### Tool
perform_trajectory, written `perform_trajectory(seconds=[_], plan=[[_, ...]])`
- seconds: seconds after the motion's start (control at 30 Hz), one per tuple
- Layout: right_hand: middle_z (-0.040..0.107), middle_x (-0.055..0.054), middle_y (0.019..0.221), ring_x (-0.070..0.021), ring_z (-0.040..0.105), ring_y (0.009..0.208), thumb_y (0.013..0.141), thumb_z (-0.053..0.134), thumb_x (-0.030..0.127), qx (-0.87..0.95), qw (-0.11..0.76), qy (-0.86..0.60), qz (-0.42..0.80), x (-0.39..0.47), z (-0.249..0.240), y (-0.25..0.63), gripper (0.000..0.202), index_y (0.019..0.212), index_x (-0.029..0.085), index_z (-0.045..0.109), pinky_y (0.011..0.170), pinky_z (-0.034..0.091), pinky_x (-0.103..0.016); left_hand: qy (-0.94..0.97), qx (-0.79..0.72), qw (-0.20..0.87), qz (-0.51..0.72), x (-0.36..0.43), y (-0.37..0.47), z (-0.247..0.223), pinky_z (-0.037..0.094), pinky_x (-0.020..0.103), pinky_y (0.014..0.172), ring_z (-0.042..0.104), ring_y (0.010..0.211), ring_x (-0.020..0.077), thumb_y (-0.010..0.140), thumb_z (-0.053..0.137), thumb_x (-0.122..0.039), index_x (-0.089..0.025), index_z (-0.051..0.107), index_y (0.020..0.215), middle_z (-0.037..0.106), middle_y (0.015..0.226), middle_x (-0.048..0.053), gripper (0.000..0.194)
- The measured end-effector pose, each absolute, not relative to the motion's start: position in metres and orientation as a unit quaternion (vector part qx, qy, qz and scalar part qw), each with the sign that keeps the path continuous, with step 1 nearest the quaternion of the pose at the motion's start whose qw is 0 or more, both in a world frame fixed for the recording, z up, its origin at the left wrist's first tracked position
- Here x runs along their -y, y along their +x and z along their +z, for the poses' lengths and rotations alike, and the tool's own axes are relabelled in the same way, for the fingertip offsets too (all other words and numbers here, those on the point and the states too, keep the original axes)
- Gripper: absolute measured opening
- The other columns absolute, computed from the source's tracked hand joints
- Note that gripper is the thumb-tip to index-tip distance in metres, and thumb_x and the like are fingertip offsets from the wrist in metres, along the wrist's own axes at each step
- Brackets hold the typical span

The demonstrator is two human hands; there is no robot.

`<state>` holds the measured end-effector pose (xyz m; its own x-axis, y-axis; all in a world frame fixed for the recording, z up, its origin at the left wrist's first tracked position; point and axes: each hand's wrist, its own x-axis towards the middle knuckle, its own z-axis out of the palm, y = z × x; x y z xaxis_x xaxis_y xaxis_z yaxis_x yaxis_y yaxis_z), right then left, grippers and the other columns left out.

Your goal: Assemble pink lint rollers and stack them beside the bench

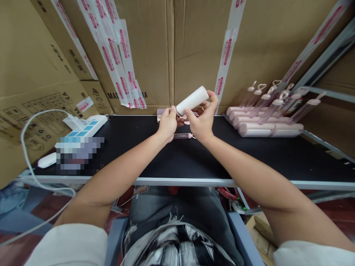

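Note:
A plain white cylinder is tilted above the black tabletop, its upper end pointing away to the right. Around its lower end the fingers of my left hand are closed. My right hand grips it from the right, thumb on the near side and fingers behind. Below my hands lies a clear pinkish tube with a pale cap and small loop. Another pink item shows behind my left hand, mostly hidden.
At the right, pale pink cylinders lie stacked, with several clear looped tubes leaning on them. A white power strip with a cable sits at the left. Tall cardboard closes off the back. The table's metal edge runs in front.

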<state>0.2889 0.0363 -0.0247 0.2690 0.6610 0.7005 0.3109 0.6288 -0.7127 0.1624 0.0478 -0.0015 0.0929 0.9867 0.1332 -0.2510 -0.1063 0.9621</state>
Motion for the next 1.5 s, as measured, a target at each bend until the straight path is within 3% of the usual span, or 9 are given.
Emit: perform_trajectory(seconds=[0.17, 0.4, 0.63, 0.77, 0.97, 1.1, 1.23, 1.37, 1.5], plan=[[0.053, -0.018, 0.151, -0.0363, 0.072, 0.12, 0.092, 0.061, 0.079, 0.604, 0.664, -0.426, 0.113, -0.033, -0.022, 0.294, 0.099, 0.17, 0.04, 0.016, 0.085, 0.069, -0.053, 0.536, -0.362, 0.553, 0.525, -0.045, 0.158, 0.002, 0.047, 0.019, 0.054, 0.06, 0.059, 0.0069, 0.118, 0.04, -0.044, -0.019, 0.057, 0.104, 0.072, 0.087, 0.002, 0.034], [0.05, -0.018, 0.156, -0.0378, 0.07, 0.126, 0.09, 0.069, 0.075, 0.599, 0.675, -0.419, 0.101, -0.03, -0.02, 0.297, 0.1, 0.169, 0.039, 0.018, 0.093, 0.068, -0.056, 0.529, -0.353, 0.584, 0.505, -0.04, 0.153, 0.006, 0.049, 0.021, 0.053, 0.064, 0.059, 0.0081, 0.119, 0.035, -0.035, -0.017, 0.059, 0.104, 0.074, 0.089, 0.004, 0.033], [0.047, -0.018, 0.161, -0.0395, 0.068, 0.132, 0.089, 0.075, 0.072, 0.601, 0.68, -0.404, 0.112, -0.03, -0.023, 0.294, 0.101, 0.167, 0.041, 0.02, 0.098, 0.068, -0.059, 0.531, -0.367, 0.579, 0.498, -0.042, 0.152, 0.007, 0.054, 0.022, 0.057, 0.069, 0.059, 0.0098, 0.114, 0.047, -0.055, -0.023, 0.052, 0.118, 0.072, 0.088, 0.0, 0.032], [0.04, -0.018, 0.167, -0.0401, 0.065, 0.138, 0.089, 0.072, 0.078, 0.611, 0.672, -0.408, 0.095, -0.032, -0.025, 0.291, 0.104, 0.17, 0.041, 0.019, 0.096, 0.069, -0.056, 0.524, -0.373, 0.576, 0.505, -0.04, 0.153, 0.006, 0.053, 0.021, 0.053, 0.067, 0.055, 0.0096, 0.117, 0.038, -0.05, -0.023, 0.05, 0.121, 0.071, 0.082, -0.002, 0.029], [0.05, -0.017, 0.16, -0.0388, 0.07, 0.13, 0.085, 0.074, 0.079, 0.621, 0.663, -0.4, 0.119, -0.031, -0.02, 0.296, 0.115, 0.174, 0.045, 0.011, 0.094, 0.068, -0.057, 0.617, -0.313, 0.607, 0.392, -0.05, 0.14, 0.006, 0.044, 0.019, 0.045, 0.069, 0.056, 0.0112, 0.113, 0.047, -0.055, -0.021, 0.059, 0.112, 0.074, 0.086, 0.003, 0.037], [0.056, -0.015, 0.155, -0.0397, 0.07, 0.13, 0.081, 0.08, 0.077, 0.632, 0.642, -0.413, 0.134, -0.033, -0.015, 0.307, 0.118, 0.173, 0.047, 0.013, 0.092, 0.067, -0.057, 0.718, -0.401, 0.416, 0.389, -0.088, 0.107, 0.005, 0.052, 0.026, 0.059, 0.071, 0.067, 0.0152, 0.112, 0.045, -0.055, -0.018, 0.069, 0.107, 0.079, 0.095, 0.009, 0.044], [0.06, -0.013, 0.148, -0.0376, 0.071, 0.126, 0.084, 0.082, 0.065, 0.628, 0.643, -0.414, 0.145, -0.041, -0.018, 0.315, 0.111, 0.171, 0.046, 0.016, 0.095, 0.065, -0.059, 0.808, -0.498, 0.052, 0.31, -0.133, 0.07, -0.006, 0.055, 0.044, 0.108, 0.074, 0.116, 0.0306, 0.104, 0.052, -0.029, -0.014, 0.08, 0.106, 0.081, 0.121, 0.017, 0.031], [0.064, -0.012, 0.141, -0.034, 0.072, 0.118, 0.084, 0.081, 0.049, 0.623, 0.645, -0.412, 0.163, -0.049, -0.025, 0.316, 0.107, 0.169, 0.043, 0.017, 0.094, 0.064, -0.056, 0.844, -0.505, -0.005, 0.181, -0.15, 0.057, -0.021, 0.043, 0.046, 0.127, 0.063, 0.142, 0.0317, 0.103, 0.043, -0.018, -0.012, 0.071, 0.147, 0.067, 0.158, 0.018, 0.052], [0.064, -0.009, 0.138, -0.0308, 0.072, 0.112, 0.082, 0.079, 0.038, 0.628, 0.638, -0.386, 0.222, -0.056, -0.03, 0.32, 0.109, 0.169, 0.046, 0.012, 0.086, 0.065, -0.05, 0.851, -0.518, -0.032, 0.083, -0.141, 0.064, -0.023, 0.045, 0.053, 0.124, 0.058, 0.145, 0.0382, 0.105, 0.047, -0.031, -0.018, 0.059, 0.162, 0.062, 0.163, 0.017, 0.059]])
